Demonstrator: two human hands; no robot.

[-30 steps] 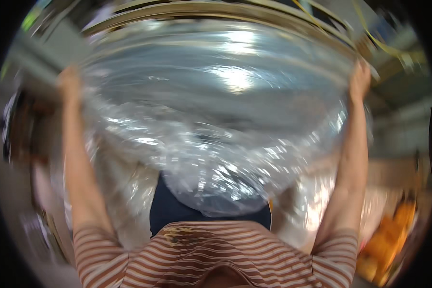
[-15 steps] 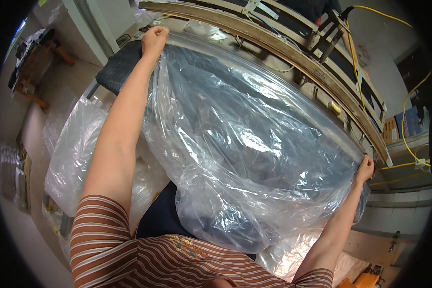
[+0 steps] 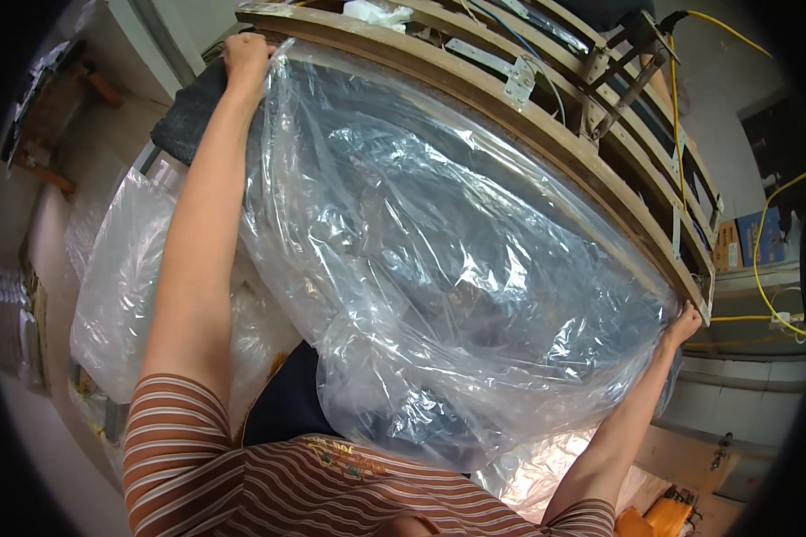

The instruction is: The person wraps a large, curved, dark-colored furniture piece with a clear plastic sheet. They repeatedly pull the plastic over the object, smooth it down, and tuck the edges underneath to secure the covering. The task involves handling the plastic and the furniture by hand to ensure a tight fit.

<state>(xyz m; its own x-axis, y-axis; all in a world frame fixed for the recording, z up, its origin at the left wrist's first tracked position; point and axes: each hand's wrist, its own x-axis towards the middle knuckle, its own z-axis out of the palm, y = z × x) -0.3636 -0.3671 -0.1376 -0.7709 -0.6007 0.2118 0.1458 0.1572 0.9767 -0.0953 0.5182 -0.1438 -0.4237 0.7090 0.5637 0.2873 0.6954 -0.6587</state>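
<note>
A large clear plastic sheet point(image 3: 439, 259), wrinkled and shiny, is stretched between my two hands and drapes down to my lap. It may be a bag; I cannot tell. At its far left corner my left hand point(image 3: 246, 61) is closed on the plastic, arm outstretched. My right hand point(image 3: 687, 324) grips the far right corner, close to the end of a long wooden bar point(image 3: 546, 132). That bar lies along the sheet's far edge and hides the edge itself. Under the sheet a dark surface shows through.
Behind the bar, a wood and metal frame carries a dark lever bracket point(image 3: 631, 76) and a yellow cable point(image 3: 674, 134). More clear plastic point(image 3: 121, 295) hangs at my left. Cardboard boxes point(image 3: 748, 240) stand at the right, and an orange object point(image 3: 658, 517) lies at the lower right.
The wooden bar has come down toward me and now covers the strip behind the sheet's far edge. My left hand has shifted slightly left and away; my right hand has barely moved.
</note>
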